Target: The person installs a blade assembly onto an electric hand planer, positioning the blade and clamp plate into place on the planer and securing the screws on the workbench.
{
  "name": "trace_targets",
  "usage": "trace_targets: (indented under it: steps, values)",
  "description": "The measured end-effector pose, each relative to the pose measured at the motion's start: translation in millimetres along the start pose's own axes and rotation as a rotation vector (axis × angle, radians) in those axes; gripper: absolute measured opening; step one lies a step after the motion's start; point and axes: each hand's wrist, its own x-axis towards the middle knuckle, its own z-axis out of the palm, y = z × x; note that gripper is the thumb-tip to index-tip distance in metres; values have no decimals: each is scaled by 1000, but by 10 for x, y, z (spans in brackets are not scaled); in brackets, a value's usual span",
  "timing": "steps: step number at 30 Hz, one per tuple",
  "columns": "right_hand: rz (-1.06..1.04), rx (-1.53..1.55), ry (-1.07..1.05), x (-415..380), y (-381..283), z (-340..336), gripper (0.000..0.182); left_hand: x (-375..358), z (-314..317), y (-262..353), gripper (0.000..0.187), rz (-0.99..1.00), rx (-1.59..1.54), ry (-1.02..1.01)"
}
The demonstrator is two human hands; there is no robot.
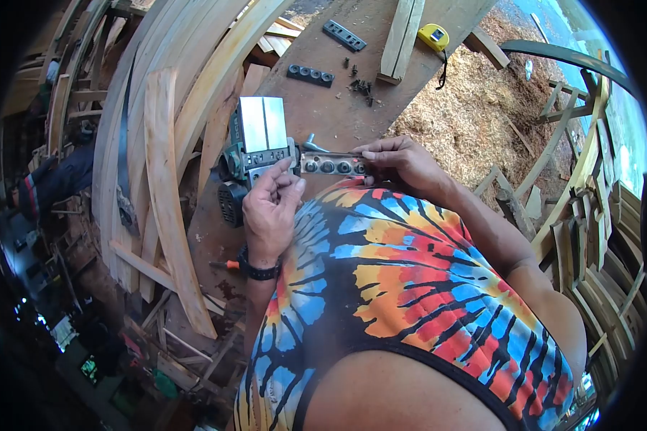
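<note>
An electric hand planer (pixel 262 122) lies upside down on the board, its shiny sole facing up. My right hand (pixel 408 165) pinches one end of a metal bar (pixel 333 165) with several round fittings, whose other end is close beside the planer. My left hand (pixel 272 207) is just below the planer's cutter area, fingers curled toward the thumb; whether something small is between them I cannot make out. Two similar bars, a grey one (pixel 344 35) and a dark one (pixel 310 75), lie farther up the board near several dark screws (pixel 363 90).
A yellow tape measure (pixel 433 36) and a wooden post (pixel 401 43) are at the board's far end. Curved planks (pixel 167 172) lean on the left. Wood shavings (pixel 456 115) cover the ground at right. An orange-handled tool (pixel 227 264) lies by my left wrist.
</note>
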Motion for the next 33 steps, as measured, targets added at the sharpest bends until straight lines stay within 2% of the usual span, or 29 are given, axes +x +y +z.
trace_targets:
  steps: [2, 5, 8, 11, 14, 17, 20, 26, 29, 33]
  values:
    - [3, 28, -11, -32, -35, 66, 26, 3, 19, -51, 45, 17, -37, 7]
    - [8, 1, -66, 17, -14, 29, 30, 6, 72, -31, 42, 48, -36, 41]
    - [23, 31, -89, 72, 18, -7, 30, 17, 31, -78, 33, 131, 33, 31]
    - [41, 30, -164, 71, 4, -35, 29, 30, 42, -73, 21, 190, 101, 133]
    - [-66, -164, -68, 115, 16, -38, 30, 12, 16, -4, 15, 15, 119, 137]
    - [-165, -352, -116, 167, 55, -123, 33, 13, 15, 20, 17, -89, 21, 128]
    - [-132, -542, -127, 135, -20, -103, 31, 21, 10, 14, 20, -157, -53, 113]
    - [-192, -481, -42, 129, 30, 9, 34, 20, 23, -26, 20, -217, -53, 72]
    - [-126, -576, 9, 87, -52, 69, 33, 21, 51, -5, 20, -213, -71, 53]
    - [-117, -641, -63, 119, -40, -7, 34, 25, 79, 0, 20, -190, -100, 15]
